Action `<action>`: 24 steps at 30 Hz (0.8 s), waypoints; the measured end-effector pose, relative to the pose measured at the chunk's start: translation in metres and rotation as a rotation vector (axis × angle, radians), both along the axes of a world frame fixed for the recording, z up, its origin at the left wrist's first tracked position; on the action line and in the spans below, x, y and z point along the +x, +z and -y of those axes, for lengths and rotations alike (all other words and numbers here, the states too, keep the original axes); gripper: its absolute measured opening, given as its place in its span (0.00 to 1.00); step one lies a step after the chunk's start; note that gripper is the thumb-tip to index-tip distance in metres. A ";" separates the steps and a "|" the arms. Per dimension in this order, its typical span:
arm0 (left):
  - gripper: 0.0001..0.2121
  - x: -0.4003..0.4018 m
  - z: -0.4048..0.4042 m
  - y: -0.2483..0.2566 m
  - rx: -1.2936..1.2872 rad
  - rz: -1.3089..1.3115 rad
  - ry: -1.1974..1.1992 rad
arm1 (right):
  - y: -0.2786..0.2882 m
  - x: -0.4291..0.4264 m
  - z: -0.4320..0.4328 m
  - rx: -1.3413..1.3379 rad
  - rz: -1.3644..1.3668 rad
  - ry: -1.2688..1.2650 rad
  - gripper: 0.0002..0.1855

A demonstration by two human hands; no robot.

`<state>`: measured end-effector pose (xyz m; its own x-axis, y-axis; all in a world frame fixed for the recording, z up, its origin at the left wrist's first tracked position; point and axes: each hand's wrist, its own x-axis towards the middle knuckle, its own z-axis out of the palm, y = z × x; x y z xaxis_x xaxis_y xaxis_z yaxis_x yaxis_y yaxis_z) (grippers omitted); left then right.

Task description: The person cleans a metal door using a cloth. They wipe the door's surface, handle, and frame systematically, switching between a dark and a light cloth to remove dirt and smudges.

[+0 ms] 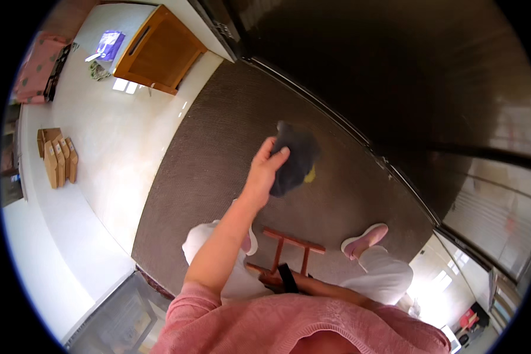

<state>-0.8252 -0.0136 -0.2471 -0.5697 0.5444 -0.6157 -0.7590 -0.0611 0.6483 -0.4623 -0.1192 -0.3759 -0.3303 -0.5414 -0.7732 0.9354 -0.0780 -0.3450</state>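
My left hand (265, 170) is raised in front of me, thumb on top, pinching a dark grey cloth (294, 155). The cloth hangs blurred above a brown ribbed mat (194, 163). A small yellow patch (310, 174) shows at the cloth's lower right edge; I cannot tell whether it belongs to the cloth. My right forearm lies across my lap, and my right hand (271, 279) is close to a red-brown wooden frame (294, 241), perhaps a low stool, between my feet. A black strap (287, 278) crosses near that wrist. The right fingers are not clear.
A large dark glossy panel (380, 79) with a metal bottom track (318, 104) borders the mat on the right. At upper left stand a wooden cabinet (159, 53) and a purple packet (110, 44). Several cardboard holders (59, 159) stand at left. My pink shoe (365, 241) rests on the mat.
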 end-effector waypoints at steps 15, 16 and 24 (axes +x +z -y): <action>0.11 0.061 -0.009 0.059 0.305 -0.195 -0.398 | 0.166 -0.099 -0.188 0.491 -0.453 -1.322 0.13; 0.12 0.078 -0.004 0.065 0.302 -0.225 -0.457 | 0.179 -0.098 -0.192 0.495 -0.485 -1.353 0.13; 0.15 0.124 0.086 0.092 0.405 -0.085 -0.294 | 0.264 -0.098 -0.128 0.727 -0.853 -1.345 0.10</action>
